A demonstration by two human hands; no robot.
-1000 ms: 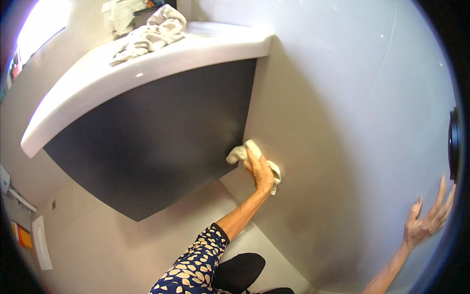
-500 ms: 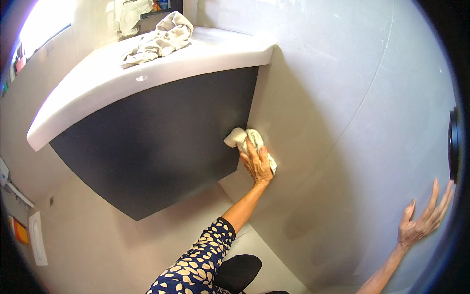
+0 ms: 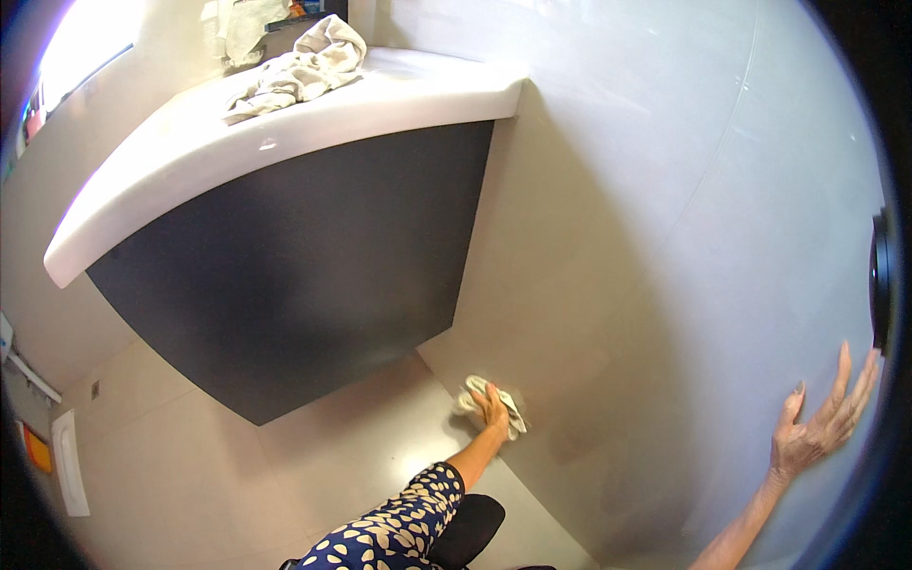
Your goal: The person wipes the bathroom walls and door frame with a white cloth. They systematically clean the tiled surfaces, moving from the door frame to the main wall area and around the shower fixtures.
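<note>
Sleeve (image 3: 404, 518), dark blue with cream spots, comes up from the bottom. The right hand (image 3: 815, 435) has its fingers spread wide on the gray wall (image 3: 608, 313). The left hand (image 3: 489, 410) grips a pale cloth (image 3: 514, 418) low on that wall, by the floor (image 3: 313, 475). Past it is a dark cabinet (image 3: 304, 266) under a white top (image 3: 418, 93), where a crumpled rag (image 3: 309, 76) lies.

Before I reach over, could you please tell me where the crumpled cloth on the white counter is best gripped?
Probably by the bunched fold at the right end of the cloth, pinched from above: it seems to stand higher than the flatter left end, and the white counter underneath blocks coming from below.
</note>
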